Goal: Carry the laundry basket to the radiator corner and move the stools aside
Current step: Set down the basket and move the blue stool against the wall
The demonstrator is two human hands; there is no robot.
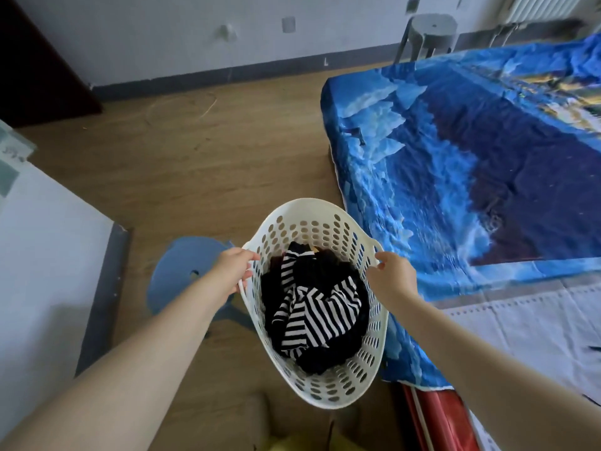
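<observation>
A white perforated laundry basket hangs in front of me above the wooden floor, holding dark and black-and-white striped clothes. My left hand grips its left rim handle. My right hand holds the right rim handle. A blue plastic stool stands on the floor just left of the basket, partly hidden by my left arm. A grey stool stands far off by the wall, beside the white radiator at the top right.
A bed with a blue printed sheet fills the right side, its corner close to the basket. A white cabinet stands at the left and a dark door at the far left. Open wooden floor runs ahead to the wall.
</observation>
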